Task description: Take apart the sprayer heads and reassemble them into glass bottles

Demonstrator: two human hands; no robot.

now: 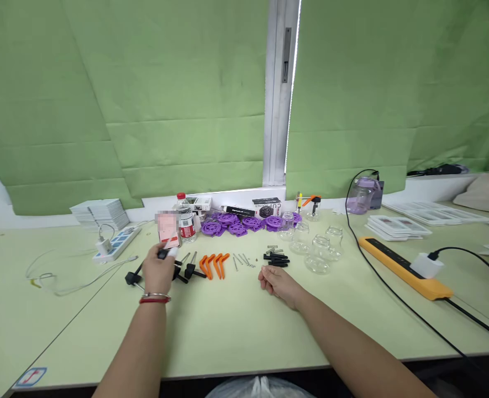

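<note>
My left hand (158, 272) is on the left, closed around a black part with a metal rod (162, 254), partly hidden by the fingers and slightly blurred. Similar black knobbed parts lie beside it, one at the left (133, 278) and one at the right (190, 271). Against the table rests my right hand (278, 283), fingers curled in; whatever they hold, if anything, is hidden. Just beyond it are several short black rods (277, 260) and small springs (272, 248). Between the hands lie several orange bent levers (215, 266) and loose screws (242, 260).
Behind stand a phone (167, 225), a water bottle (185, 215), purple wheel-shaped parts (236, 228) and a printed box (266, 209). Clear jars (319, 254) are right of centre. An orange power strip (397, 267) with cables lies at right, a white strip (119, 244) at left.
</note>
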